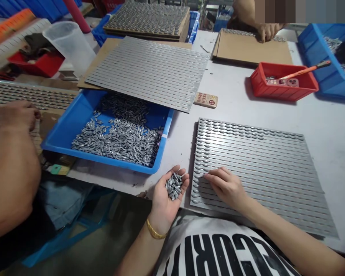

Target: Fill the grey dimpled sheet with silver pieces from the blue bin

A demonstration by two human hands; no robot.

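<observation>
My left hand [166,195] is cupped palm up around a heap of small grey spindle-shaped metal pieces [174,186]. Beside it, on the table, lies a grey grooved board [264,172]. Similar pieces fill grooves along its far edge and in short rows down its left side. My right hand [225,186] reaches over the board's left part, fingertips pinched together at a groove; whatever they hold is hidden. Left of my hands, a blue bin [158,161] contains many loose metal pieces [117,142].
Another grooved board [152,69] overlaps the bin's far side. Filled boards [146,19] are stacked behind it. A red box [284,92] with an orange-handled tool [304,71] stands at right. Co-workers' hands show at the left [14,117] and at the back [266,30].
</observation>
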